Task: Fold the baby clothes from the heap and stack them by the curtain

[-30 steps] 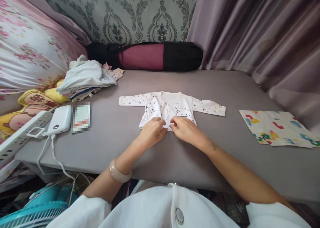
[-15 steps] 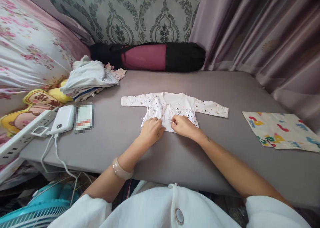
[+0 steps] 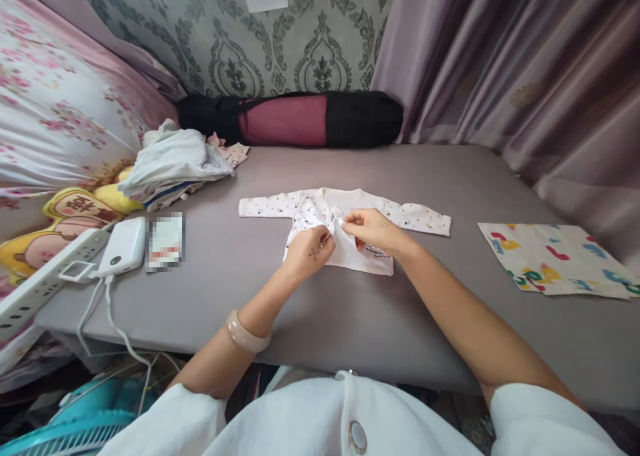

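A small white baby shirt (image 3: 363, 259) with a tiny print lies front up on the grey-covered surface, its two sleeves spread out sideways. Over its left front, my left hand (image 3: 311, 251) is closed in a pinch on a thin white tie. My right hand (image 3: 373, 231) pinches the shirt's front edge near another white tie, just above the middle of the chest. Between the two hands the cloth is lifted slightly. Part of the bear-like print on the chest is hidden under my right hand.
Folded clothes (image 3: 175, 159) are piled at the back left, near yellow plush toys (image 3: 65, 226). A white power bank (image 3: 123, 246), a power strip (image 3: 50, 279) and a blurred packet (image 3: 165, 243) lie left. A patterned cloth (image 3: 555, 259) lies right; a long black-and-maroon bag (image 3: 285, 119) lies behind.
Both hands have moved up from the shirt's lower hem to its chest. The front edge and ties are now raised between the fingers. The view has shifted slightly.
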`<state>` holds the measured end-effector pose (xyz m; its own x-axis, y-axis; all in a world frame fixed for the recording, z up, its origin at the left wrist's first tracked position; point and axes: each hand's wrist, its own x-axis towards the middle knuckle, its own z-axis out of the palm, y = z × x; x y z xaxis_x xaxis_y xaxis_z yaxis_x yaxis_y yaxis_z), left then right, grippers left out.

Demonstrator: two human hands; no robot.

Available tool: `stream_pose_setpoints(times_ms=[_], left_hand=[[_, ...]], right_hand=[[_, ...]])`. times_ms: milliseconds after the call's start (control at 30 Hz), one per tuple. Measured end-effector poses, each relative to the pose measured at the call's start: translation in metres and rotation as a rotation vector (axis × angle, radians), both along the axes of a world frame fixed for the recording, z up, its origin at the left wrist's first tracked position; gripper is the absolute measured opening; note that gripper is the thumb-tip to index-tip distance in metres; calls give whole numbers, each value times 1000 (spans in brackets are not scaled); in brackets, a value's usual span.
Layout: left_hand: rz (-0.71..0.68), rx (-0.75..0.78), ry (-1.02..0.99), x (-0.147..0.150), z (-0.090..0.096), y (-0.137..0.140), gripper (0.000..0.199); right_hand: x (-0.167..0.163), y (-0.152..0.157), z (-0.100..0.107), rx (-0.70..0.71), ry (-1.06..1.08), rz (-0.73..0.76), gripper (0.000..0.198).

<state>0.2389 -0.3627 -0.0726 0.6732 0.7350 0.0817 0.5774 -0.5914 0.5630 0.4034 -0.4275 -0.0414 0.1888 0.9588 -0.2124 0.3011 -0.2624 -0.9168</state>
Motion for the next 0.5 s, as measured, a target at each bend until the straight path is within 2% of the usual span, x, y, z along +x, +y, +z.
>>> stream_pose_setpoints(times_ms=[167,233,367,433,500], left_hand=[[-184,-70,-57,6,-28,-5,21],[-259,-62,-40,4,-31,-7,17],[-263,-176,-23,-8,-16,-3,19],[-207,-216,-66,-17,-7,3,26],[-118,-175,-79,-24,-3,10,29]], right_hand=[[-6,3,-15,-19,3,30,5],[-8,4,-25,-23,-9,59,5],[-12,0,-36,-64,-31,92,6],[-13,-3,-34,-97,-38,155,10],[-13,-5,-30,-102,-94,269,16]])
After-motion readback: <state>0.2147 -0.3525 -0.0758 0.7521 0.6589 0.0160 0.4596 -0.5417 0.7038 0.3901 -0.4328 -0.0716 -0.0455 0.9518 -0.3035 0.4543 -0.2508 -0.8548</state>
